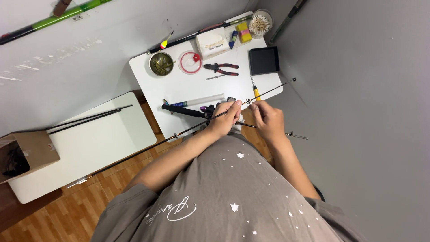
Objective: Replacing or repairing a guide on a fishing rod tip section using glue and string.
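Observation:
A thin black fishing rod (pixel 148 150) runs diagonally from the lower left across the small white table (pixel 179 85) to a tip at the right. My left hand (pixel 225 117) grips the rod near the table's front edge. My right hand (pixel 265 117) pinches the rod just right of a small guide ring (pixel 247 101). A second thin rod piece (pixel 293 134) pokes out below my right hand. A black handle with purple trim (pixel 186 110) lies on the table beside my left hand.
On the table sit red-handled pliers (pixel 221 68), a black square tray (pixel 264 60), a red line spool (pixel 190 62), a round tin (pixel 161 63), a white box (pixel 212 42), and a cup of cotton swabs (pixel 260 22). A second white table (pixel 89 143) with a cardboard box (pixel 29 154) stands left.

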